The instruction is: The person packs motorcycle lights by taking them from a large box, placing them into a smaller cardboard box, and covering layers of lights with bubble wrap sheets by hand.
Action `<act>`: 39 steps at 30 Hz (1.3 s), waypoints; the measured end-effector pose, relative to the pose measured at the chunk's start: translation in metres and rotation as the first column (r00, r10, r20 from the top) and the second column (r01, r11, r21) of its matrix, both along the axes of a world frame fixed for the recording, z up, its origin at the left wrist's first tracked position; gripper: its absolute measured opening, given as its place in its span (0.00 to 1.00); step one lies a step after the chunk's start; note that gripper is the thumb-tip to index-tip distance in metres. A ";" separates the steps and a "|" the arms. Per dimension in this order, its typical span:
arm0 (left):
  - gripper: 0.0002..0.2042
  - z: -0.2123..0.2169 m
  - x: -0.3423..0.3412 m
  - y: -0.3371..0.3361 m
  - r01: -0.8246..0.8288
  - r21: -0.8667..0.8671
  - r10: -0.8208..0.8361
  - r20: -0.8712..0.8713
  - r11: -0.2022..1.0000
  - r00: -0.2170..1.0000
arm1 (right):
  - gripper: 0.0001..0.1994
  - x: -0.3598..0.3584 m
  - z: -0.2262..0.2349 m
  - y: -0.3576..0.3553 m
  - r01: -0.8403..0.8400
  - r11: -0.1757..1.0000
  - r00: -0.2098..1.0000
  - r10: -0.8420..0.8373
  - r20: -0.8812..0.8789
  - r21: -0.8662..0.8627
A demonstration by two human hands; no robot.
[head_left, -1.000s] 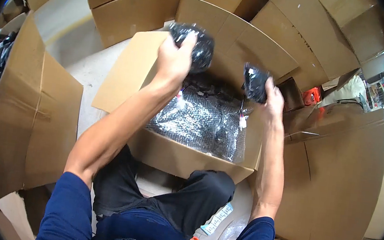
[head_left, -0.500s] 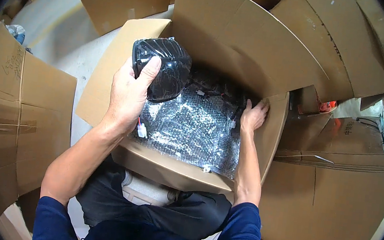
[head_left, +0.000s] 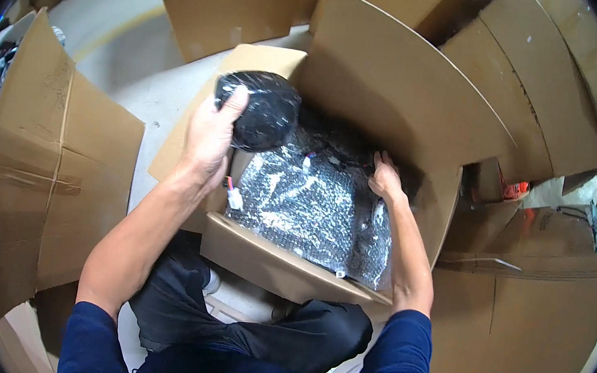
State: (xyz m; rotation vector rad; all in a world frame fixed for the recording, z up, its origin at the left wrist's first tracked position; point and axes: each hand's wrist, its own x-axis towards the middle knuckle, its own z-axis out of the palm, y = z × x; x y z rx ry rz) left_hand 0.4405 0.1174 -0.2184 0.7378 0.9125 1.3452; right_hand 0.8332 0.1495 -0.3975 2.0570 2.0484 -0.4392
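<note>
Since a moment ago, the right hand (head_left: 386,179) has sunk deeper into the box (head_left: 282,269), while the left hand (head_left: 210,136) has kept its grip on the bag (head_left: 263,111). Fingers wrap that round black bag at the box's far left corner, above the bubble wrap (head_left: 310,210). Whether the right hand is gripping anything, I can't tell; it rests at the wrap's far right edge.

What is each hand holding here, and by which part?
Left hand grips the black bagged round part by its left edge. Right hand reaches into the open box; its hold cannot be told.
</note>
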 end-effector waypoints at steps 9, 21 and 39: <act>0.25 -0.010 0.023 0.000 0.203 -0.051 -0.209 -0.180 0.978 0.961 | 0.26 -0.166 0.154 -0.032 0.106 0.986 -0.197 -0.110 -0.974 -0.132; 0.31 -0.006 0.003 0.011 0.009 0.020 0.004 -0.544 1.000 0.839 | 0.14 -0.164 -0.055 -0.025 0.368 0.724 -0.223 -0.540 -0.811 -0.583; 0.13 0.170 -0.166 -0.258 0.806 0.448 -0.462 -0.663 0.386 0.589 | 0.20 -0.122 -0.028 -0.048 0.088 0.988 0.821 -0.142 -0.553 -0.124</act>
